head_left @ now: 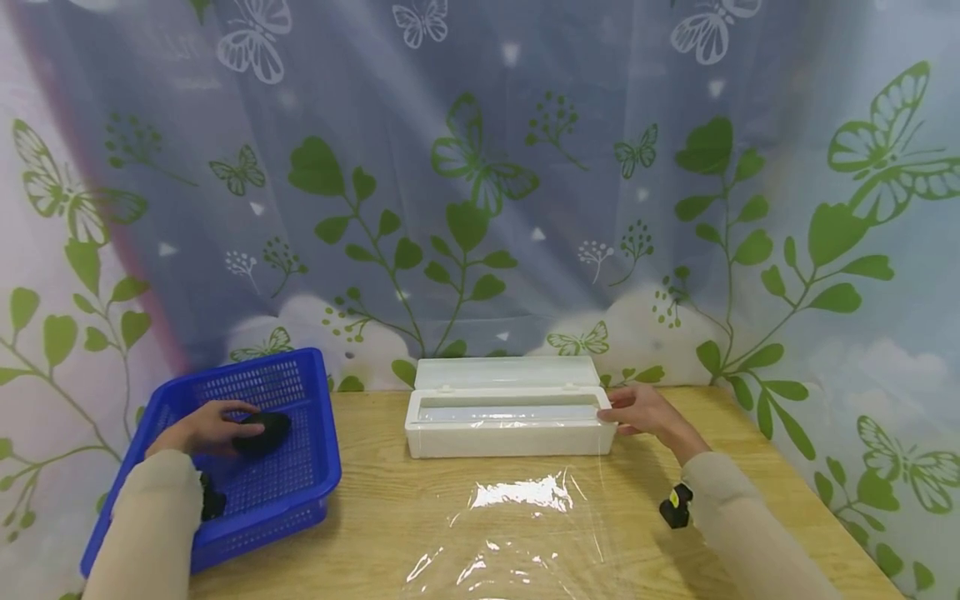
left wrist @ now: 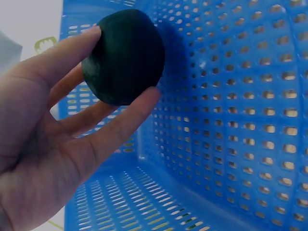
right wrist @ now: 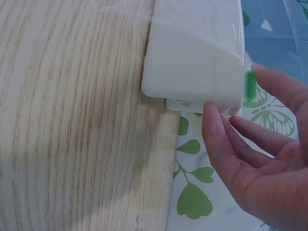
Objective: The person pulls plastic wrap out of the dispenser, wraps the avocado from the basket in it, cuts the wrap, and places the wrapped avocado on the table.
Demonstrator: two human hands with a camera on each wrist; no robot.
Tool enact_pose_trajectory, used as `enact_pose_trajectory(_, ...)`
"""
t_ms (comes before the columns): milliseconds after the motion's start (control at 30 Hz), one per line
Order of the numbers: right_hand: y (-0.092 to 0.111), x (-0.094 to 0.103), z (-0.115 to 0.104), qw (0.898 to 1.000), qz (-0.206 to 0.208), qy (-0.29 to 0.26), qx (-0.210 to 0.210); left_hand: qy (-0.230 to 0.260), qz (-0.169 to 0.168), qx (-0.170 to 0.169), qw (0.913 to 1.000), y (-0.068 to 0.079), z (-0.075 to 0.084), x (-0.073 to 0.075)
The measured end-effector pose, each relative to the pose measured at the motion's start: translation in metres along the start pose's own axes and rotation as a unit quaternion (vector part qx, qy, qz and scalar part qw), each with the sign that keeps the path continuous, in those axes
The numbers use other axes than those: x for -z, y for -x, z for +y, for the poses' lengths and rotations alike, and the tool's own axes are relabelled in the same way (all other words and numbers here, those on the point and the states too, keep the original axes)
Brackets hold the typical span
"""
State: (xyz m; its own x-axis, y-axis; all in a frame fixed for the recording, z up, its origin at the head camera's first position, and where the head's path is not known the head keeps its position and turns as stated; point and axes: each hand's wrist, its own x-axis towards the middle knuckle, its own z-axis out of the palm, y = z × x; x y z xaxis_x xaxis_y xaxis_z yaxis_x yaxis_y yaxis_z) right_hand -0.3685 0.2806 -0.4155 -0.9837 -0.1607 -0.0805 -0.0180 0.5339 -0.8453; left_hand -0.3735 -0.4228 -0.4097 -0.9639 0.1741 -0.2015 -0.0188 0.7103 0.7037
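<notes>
My left hand (head_left: 213, 427) reaches into the blue basket (head_left: 326, 467) and grips a smooth, rounded, dark green fruit or vegetable (left wrist: 126, 57). In the left wrist view, the fingertips press against its sides. A white cling film dispenser (head_left: 510, 442) stands at the back of the table with its lid (head_left: 510, 373) tipped back and a film roll (head_left: 510, 413) inside. At its right end is my right hand (head_left: 643, 412), one fingertip over the rim and others against the end wall. Clear cling film (head_left: 517, 533) stretches from the dispenser toward the front.
Another dark green item (head_left: 212, 498) lies in the basket, partly hidden by the left sleeve (head_left: 146, 533). A patterned cloth (head_left: 525, 275) hangs behind the wooden table (head_left: 367, 492). Strapped under the right wrist is a small black camera (head_left: 676, 507).
</notes>
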Motion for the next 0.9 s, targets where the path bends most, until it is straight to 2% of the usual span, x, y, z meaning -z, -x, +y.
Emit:
enact_pose_trajectory(200, 0.001, 0.0, -0.002, 1.0, -0.005, 0.003, -0.001, 0.059, -0.008, -0.006, 0.9982, 0.005, 0.007, 0.006)
enact_pose_trajectory(367, 0.001, 0.001, -0.004, 1.0, -0.007, 0.004, 0.003, 0.076, -0.027, -0.016, 0.9966, 0.015, 0.029, 0.009)
enact_pose_trajectory(600, 0.001, 0.0, -0.002, 1.0, -0.005, -0.004, -0.001, 0.074, -0.024, -0.069, 0.9946, 0.025, 0.062, 0.01)
enact_pose_trajectory(900, 0.002, 0.0, 0.002, 1.0, -0.013, -0.001, 0.004, 0.06, -0.001, -0.131, 0.9895, 0.039, 0.094, -0.004)
